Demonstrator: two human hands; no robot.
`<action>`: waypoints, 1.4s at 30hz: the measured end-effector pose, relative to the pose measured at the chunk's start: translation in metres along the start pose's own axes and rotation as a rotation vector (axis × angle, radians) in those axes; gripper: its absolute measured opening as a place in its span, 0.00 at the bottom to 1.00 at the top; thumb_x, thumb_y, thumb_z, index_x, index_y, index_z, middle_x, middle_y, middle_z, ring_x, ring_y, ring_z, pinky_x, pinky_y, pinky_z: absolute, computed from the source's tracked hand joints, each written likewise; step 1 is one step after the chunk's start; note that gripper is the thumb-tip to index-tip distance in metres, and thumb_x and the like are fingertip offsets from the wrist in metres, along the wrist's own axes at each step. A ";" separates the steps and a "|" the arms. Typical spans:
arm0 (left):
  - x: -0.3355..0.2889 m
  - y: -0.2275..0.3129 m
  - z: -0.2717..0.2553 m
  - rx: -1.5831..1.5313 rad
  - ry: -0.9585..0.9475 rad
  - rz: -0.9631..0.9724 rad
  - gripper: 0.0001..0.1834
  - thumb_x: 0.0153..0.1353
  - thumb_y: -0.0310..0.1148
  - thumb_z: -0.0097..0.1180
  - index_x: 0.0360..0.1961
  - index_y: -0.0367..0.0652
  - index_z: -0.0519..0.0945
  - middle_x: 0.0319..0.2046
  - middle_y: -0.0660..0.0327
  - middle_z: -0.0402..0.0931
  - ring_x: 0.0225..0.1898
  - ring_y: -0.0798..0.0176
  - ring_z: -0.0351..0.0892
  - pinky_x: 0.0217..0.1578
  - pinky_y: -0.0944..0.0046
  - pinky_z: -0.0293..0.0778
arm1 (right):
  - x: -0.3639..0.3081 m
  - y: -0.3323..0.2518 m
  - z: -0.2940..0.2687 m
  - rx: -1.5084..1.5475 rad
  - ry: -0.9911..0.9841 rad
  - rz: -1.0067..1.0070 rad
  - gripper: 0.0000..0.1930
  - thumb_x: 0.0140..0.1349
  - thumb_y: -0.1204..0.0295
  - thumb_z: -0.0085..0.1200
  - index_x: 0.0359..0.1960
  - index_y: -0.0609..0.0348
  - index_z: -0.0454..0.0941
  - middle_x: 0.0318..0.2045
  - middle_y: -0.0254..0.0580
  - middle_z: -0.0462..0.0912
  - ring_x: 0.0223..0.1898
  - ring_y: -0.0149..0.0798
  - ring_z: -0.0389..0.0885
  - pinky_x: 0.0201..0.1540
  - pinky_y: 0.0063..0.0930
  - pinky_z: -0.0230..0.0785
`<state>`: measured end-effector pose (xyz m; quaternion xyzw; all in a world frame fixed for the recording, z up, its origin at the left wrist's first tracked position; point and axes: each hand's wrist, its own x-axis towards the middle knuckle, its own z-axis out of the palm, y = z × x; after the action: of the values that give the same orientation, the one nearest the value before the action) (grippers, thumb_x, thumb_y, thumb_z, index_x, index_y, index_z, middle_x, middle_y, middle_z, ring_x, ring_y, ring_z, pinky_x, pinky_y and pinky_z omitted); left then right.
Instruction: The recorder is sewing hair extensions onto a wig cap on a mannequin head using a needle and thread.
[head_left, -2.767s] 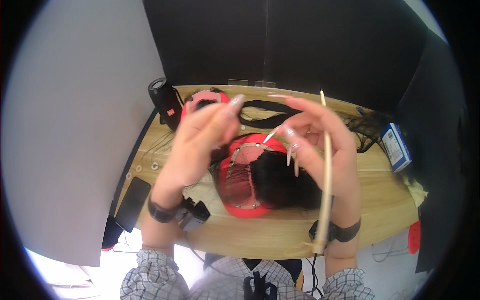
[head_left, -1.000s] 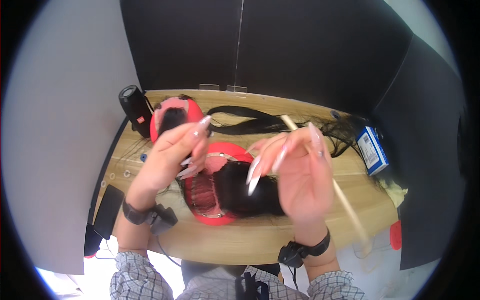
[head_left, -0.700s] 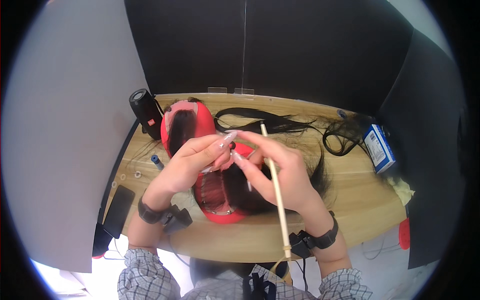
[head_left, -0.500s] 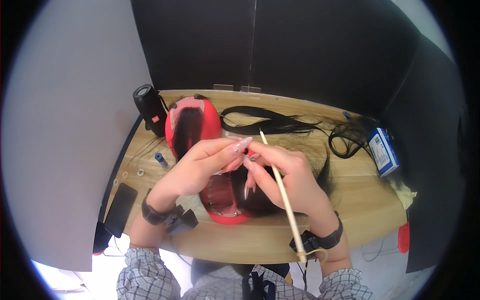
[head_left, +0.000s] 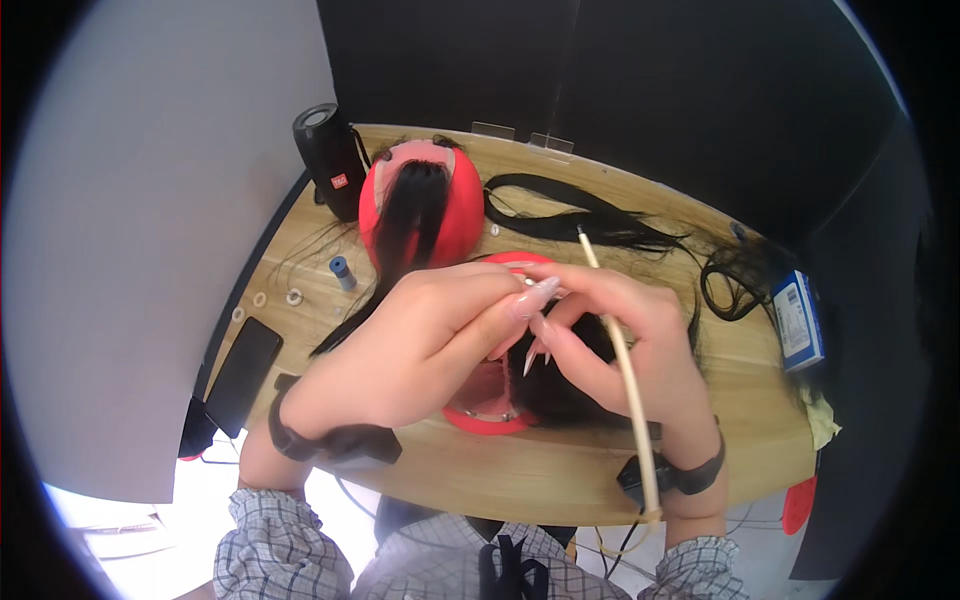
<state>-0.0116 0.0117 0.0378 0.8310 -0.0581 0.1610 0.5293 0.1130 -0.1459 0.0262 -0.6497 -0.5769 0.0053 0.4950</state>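
Observation:
My left hand (head_left: pixel 420 335) and my right hand (head_left: pixel 640 325) meet at the fingertips above a red head form (head_left: pixel 488 426). The left thumb and index finger are pinched together; whatever lies between them is too small to make out. A ventilating needle (head_left: pixel 631 385) with a long cream handle is held in the crook of my right hand, its thin dark tip pointing away from me. Right thumb and index finger close in beside the left fingertips. Below, a mesh wig cap (head_left: pixel 488 388) with long black hair (head_left: pixel 560 395) covers the head form, partly hidden by both hands.
Behind stands another red head form (head_left: pixel 462 215) with a dark hair strand. A black speaker (head_left: pixel 332 165), blue thread spool (head_left: pixel 343 274) and black phone (head_left: pixel 245 365) are at left. A black hair bundle (head_left: pixel 600 230) lies at the back, a blue-white box (head_left: pixel 797 320) at right.
The view has shifted, so the table things sit further right and higher. Both hands appear nearer and larger, still joined at the fingertips. The ventilating needle stays in my right hand.

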 end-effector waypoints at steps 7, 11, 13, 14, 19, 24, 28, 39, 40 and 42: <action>-0.025 -0.040 0.017 0.477 0.111 0.644 0.11 0.55 0.25 0.59 0.18 0.40 0.71 0.17 0.62 0.62 0.20 0.62 0.66 0.42 0.55 0.71 | -0.004 0.024 -0.019 0.285 0.191 0.068 0.36 0.69 0.46 0.27 0.52 0.72 0.73 0.29 0.46 0.81 0.28 0.31 0.77 0.31 0.23 0.70; -0.027 -0.052 0.035 0.544 -0.130 0.760 0.13 0.49 0.22 0.61 0.15 0.38 0.68 0.14 0.62 0.59 0.17 0.62 0.65 0.57 0.39 0.68 | -0.006 0.013 -0.009 0.554 0.159 0.113 0.42 0.69 0.41 0.19 0.51 0.73 0.72 0.27 0.39 0.74 0.23 0.27 0.70 0.28 0.20 0.68; -0.028 -0.058 0.035 0.548 -0.144 0.734 0.13 0.48 0.23 0.60 0.15 0.36 0.68 0.15 0.62 0.59 0.18 0.62 0.65 0.59 0.35 0.65 | -0.005 0.004 0.000 0.698 0.054 0.201 0.38 0.70 0.44 0.24 0.49 0.73 0.73 0.30 0.40 0.75 0.27 0.27 0.72 0.30 0.21 0.70; -0.030 -0.065 0.035 0.533 -0.108 0.721 0.12 0.48 0.23 0.60 0.15 0.36 0.68 0.15 0.61 0.60 0.18 0.61 0.66 0.59 0.35 0.65 | -0.004 -0.002 0.006 0.735 0.015 0.244 0.35 0.72 0.47 0.29 0.48 0.73 0.74 0.31 0.41 0.76 0.28 0.28 0.74 0.32 0.22 0.71; -0.030 -0.071 0.039 0.477 -0.039 0.697 0.10 0.48 0.23 0.60 0.18 0.35 0.71 0.17 0.60 0.62 0.20 0.59 0.69 0.59 0.37 0.65 | -0.006 0.030 0.018 0.691 -0.122 0.212 0.10 0.67 0.74 0.48 0.42 0.70 0.75 0.29 0.41 0.79 0.29 0.27 0.75 0.33 0.20 0.69; -0.037 -0.076 0.033 0.422 -0.031 0.643 0.10 0.46 0.22 0.60 0.17 0.36 0.69 0.17 0.60 0.61 0.20 0.60 0.69 0.60 0.37 0.65 | -0.007 0.036 0.020 0.870 -0.153 0.408 0.07 0.67 0.75 0.50 0.38 0.68 0.75 0.25 0.36 0.79 0.19 0.20 0.72 0.21 0.13 0.63; -0.040 -0.077 0.027 0.441 -0.135 0.604 0.03 0.47 0.19 0.56 0.20 0.35 0.75 0.20 0.58 0.72 0.21 0.61 0.72 0.59 0.33 0.64 | -0.008 0.045 0.017 0.733 -0.235 0.294 0.07 0.67 0.75 0.50 0.39 0.68 0.75 0.24 0.35 0.78 0.19 0.20 0.72 0.20 0.13 0.62; -0.042 -0.085 0.032 0.349 -0.064 0.626 0.11 0.49 0.21 0.59 0.17 0.37 0.69 0.17 0.63 0.60 0.17 0.65 0.62 0.60 0.32 0.64 | -0.011 0.035 0.020 0.654 -0.118 0.484 0.02 0.65 0.80 0.50 0.35 0.68 0.73 0.18 0.34 0.76 0.15 0.20 0.74 0.15 0.12 0.65; -0.042 -0.086 0.033 0.325 -0.021 0.636 0.15 0.49 0.21 0.59 0.14 0.38 0.64 0.16 0.63 0.53 0.17 0.64 0.60 0.60 0.34 0.65 | -0.011 0.036 0.020 0.657 -0.113 0.472 0.02 0.65 0.80 0.50 0.34 0.67 0.72 0.19 0.35 0.76 0.15 0.20 0.74 0.15 0.12 0.66; -0.041 -0.087 0.034 0.327 -0.016 0.642 0.16 0.49 0.22 0.59 0.14 0.38 0.64 0.16 0.63 0.53 0.17 0.64 0.60 0.60 0.33 0.65 | -0.014 0.038 0.022 0.659 -0.097 0.462 0.02 0.65 0.80 0.50 0.34 0.67 0.72 0.19 0.36 0.76 0.15 0.20 0.74 0.15 0.12 0.66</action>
<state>-0.0203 0.0162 -0.0638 0.8452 -0.2939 0.3198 0.3112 0.1236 -0.1365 -0.0174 -0.5679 -0.4057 0.3315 0.6348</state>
